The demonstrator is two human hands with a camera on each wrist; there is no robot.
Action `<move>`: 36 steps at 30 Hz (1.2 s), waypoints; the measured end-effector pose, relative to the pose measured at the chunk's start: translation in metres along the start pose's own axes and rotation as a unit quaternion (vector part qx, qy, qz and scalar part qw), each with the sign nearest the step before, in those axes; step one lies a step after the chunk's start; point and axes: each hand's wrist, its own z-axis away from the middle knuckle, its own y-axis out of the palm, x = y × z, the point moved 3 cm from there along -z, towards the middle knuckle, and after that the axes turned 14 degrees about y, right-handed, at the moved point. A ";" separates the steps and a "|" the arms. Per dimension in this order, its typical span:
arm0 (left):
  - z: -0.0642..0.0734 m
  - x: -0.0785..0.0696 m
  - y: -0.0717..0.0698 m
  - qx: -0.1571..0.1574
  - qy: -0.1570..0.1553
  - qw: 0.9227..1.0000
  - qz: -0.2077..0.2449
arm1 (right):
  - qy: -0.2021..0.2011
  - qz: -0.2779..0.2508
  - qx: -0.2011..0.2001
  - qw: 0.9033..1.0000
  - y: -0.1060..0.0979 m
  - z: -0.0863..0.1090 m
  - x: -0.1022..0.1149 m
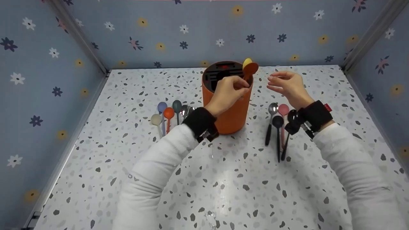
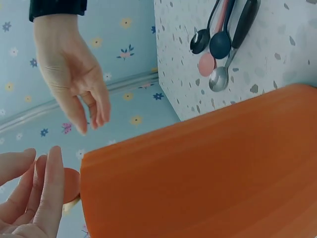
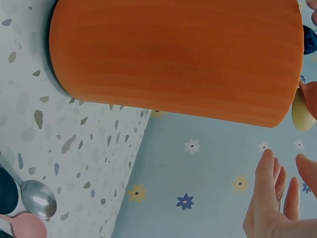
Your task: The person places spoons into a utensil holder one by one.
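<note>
An orange cylindrical utensil holder (image 1: 226,116) with a dark slotted top stands at the back. A yellow spoon (image 1: 247,62) and an orange-brown spoon (image 1: 250,68) stand in it, heads up, at the right rim. My left hand (image 1: 227,94) hovers by the near rim, fingers loosely bent, a gap between thumb and fingers; nothing shows in its grasp. A dark blue rounded head (image 3: 310,40) shows by the rim in the right wrist view. To the right of the holder my right hand (image 1: 289,88) hangs in the air, fingers relaxed and holding nothing.
Left of the holder lie several spoons, including a beige one (image 1: 156,119), an orange one (image 1: 169,112) and a dark green one (image 1: 177,106). On the right lie a metal spoon (image 1: 273,108), a pink spoon (image 1: 283,109) and black spoons (image 1: 278,121). Floral walls enclose the speckled table (image 1: 217,182).
</note>
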 end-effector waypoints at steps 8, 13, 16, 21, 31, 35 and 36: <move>0.018 0.001 0.015 0.036 0.033 0.999 0.001 | 0.028 0.014 -0.015 0.999 -0.020 -0.004 -0.017; 0.029 0.008 0.024 0.061 0.054 0.997 -0.011 | 0.045 0.019 -0.016 0.999 -0.031 -0.009 -0.034; 0.035 0.015 0.028 0.069 0.051 0.996 -0.017 | 0.058 0.018 -0.009 0.998 -0.037 -0.012 -0.045; 0.040 0.029 0.034 0.080 0.027 0.996 -0.031 | 0.083 0.009 0.023 0.996 -0.046 -0.014 -0.061; 0.054 0.052 0.044 0.098 -0.040 0.994 0.035 | 0.112 0.030 0.012 0.993 -0.054 -0.015 -0.084; 0.060 0.059 0.046 0.099 -0.054 0.993 0.041 | 0.124 0.044 -0.004 0.991 -0.058 -0.017 -0.092; 0.061 0.061 0.047 0.099 -0.057 0.992 0.043 | 0.125 0.045 -0.008 0.991 -0.059 -0.017 -0.094</move>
